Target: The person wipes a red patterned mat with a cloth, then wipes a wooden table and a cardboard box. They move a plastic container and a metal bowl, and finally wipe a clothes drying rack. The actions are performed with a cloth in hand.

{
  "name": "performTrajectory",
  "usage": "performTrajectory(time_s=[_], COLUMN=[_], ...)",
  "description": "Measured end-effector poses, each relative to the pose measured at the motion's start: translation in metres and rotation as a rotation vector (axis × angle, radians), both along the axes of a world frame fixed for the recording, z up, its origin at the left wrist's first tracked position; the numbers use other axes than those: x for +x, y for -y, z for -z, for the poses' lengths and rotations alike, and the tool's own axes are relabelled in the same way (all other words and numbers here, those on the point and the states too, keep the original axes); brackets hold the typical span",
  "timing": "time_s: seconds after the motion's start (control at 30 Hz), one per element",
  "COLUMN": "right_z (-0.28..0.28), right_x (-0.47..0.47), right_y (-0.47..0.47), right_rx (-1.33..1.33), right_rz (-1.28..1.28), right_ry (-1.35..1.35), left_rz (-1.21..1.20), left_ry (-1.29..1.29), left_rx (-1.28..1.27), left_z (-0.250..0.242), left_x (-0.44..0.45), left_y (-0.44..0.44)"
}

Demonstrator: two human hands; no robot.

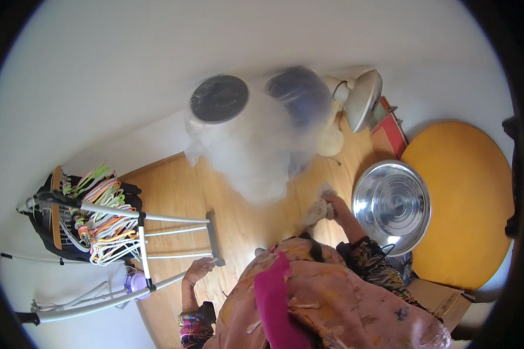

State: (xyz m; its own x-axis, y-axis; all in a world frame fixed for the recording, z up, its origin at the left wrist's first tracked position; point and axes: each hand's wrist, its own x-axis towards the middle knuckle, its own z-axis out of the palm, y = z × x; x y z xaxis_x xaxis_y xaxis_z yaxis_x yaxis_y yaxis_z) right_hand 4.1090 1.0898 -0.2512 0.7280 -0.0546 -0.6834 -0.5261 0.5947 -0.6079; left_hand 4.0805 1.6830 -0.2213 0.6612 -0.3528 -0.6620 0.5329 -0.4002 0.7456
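Observation:
My right hand (337, 207) grips a crumpled whitish cloth (317, 212) just left of a shiny metal basin (391, 205). My left hand (199, 269) is at the lower end of a white clothes rack (174, 218), by its grey foot bar; whether the fingers touch the rack I cannot tell. Ahead, by the wall, stands a tall thing under a translucent plastic cover (249, 152) with a dark round top (219, 99). Beside it is a blurred blue plastic-wrapped thing (301, 96).
Many coloured clothes hangers (109, 213) hang on the rack at the left, near a purple object (138, 284). At the right are a white electric fan (364, 101), a red panel (390, 134), a large yellow round board (460, 205) against the wall and a cardboard box (439, 301).

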Motion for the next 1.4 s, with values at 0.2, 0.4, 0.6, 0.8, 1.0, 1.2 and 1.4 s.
performTrajectory(time_s=[0.2, 0.4, 0.6, 0.8, 1.0, 1.2, 1.4], right_z=[-0.056, -0.178, -0.320, -0.291, -0.294, -0.311, -0.270], right_x=[0.045, 0.135, 0.246, 0.264, 0.235, 0.286, 0.269], right_y=[-0.081, -0.119, -0.147, -0.213, -0.222, -0.185, -0.187], right_rx=[-0.038, -0.480, -0.997, -1.897, -0.973, -1.139, -1.228], right_rz=[-0.116, 0.133, 0.119, -0.407, -0.910, -0.404, -0.528], right_ry=[0.147, 0.536, 1.001, 1.350, 1.656, 1.549, 1.767], left_rz=[-0.126, -0.189, -0.623, -0.540, -0.495, -0.705, -0.760], left_ry=[0.048, 0.010, -0.389, -0.439, -0.471, -0.177, -0.171], left_rx=[0.025, 0.299, 0.338, 0.452, 0.458, 0.383, 0.407], left_z=[0.041, 0.072, 0.060, 0.064, 0.083, 0.128, 0.141], left_x=[-0.044, -0.121, -0.210, -0.257, -0.251, -0.227, -0.236], left_y=[-0.067, -0.107, -0.074, 0.006, 0.076, 0.113, 0.158])
